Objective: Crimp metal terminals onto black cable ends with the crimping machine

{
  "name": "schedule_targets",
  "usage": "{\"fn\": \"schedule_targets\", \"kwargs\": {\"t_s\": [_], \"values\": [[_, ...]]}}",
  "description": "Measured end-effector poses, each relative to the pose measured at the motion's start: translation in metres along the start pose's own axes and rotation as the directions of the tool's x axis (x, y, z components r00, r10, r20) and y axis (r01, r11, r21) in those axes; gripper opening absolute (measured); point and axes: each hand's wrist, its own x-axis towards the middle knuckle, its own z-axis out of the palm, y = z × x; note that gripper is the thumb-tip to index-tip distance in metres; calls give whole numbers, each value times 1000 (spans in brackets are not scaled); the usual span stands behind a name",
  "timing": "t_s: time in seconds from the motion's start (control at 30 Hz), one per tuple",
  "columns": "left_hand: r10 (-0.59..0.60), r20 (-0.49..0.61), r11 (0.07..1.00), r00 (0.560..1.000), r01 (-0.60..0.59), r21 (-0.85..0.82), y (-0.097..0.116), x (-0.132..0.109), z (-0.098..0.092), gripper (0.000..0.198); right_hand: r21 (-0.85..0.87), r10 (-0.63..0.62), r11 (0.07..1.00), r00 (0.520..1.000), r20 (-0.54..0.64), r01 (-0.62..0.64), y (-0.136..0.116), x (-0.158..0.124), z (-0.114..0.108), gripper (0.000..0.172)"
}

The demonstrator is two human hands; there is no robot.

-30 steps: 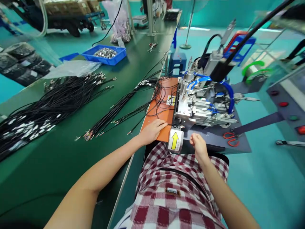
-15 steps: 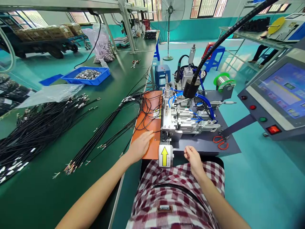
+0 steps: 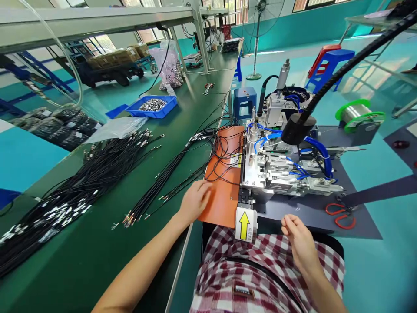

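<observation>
My left hand (image 3: 195,202) hovers at the left edge of the orange plate (image 3: 223,202), fingers bent and loosely apart, with nothing visible in them. Black cables (image 3: 224,150) loop across this plate into the bench machine (image 3: 276,163). Beyond that hand, a few more cables (image 3: 182,187) lie on the green table. My right hand (image 3: 299,237) is in front of the machine's grey base, thumb and fingertips pinched together. Whatever they may hold is too small to make out. Between my hands sits a white cover with a yellow arrow (image 3: 245,224).
Cable bundles (image 3: 110,167) spread over the green table (image 3: 97,256). Farther back are a blue tray of small metal parts (image 3: 151,106) and a bag of parts (image 3: 169,69). Red-handled scissors (image 3: 342,215) lie on the machine base. A black flexible arm (image 3: 348,65) crosses above.
My left hand has drawn back leftward from the cable end by the machine, its fingers now more bent. My right hand stays pinched in front of the base. The view has turned left.
</observation>
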Motion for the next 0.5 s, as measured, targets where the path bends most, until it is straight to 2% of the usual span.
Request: {"fn": "schedule_targets", "kwargs": {"t_s": [0.13, 0.33, 0.43, 0.5], "values": [[-111, 10, 993, 994, 110, 50, -21, -4, -6, 31, 5, 11, 1000, 1000, -1, -11, -9, -1, 2, 27], [-193, 55, 981, 980, 191, 47, -22, 25, 7, 27, -63, 23, 998, 999, 41, -20, -22, -9, 9, 23], [-251, 90, 968, 964, 251, 8, -26, 26, 4, 26, -90, 19, 996, 999, 34, -16, -25, -14, 7, 23], [-247, 149, 965, 957, 256, -47, -30, 21, -2, 29, -101, 19, 995, 999, 33, -15, -26, -18, 5, 24]]}}
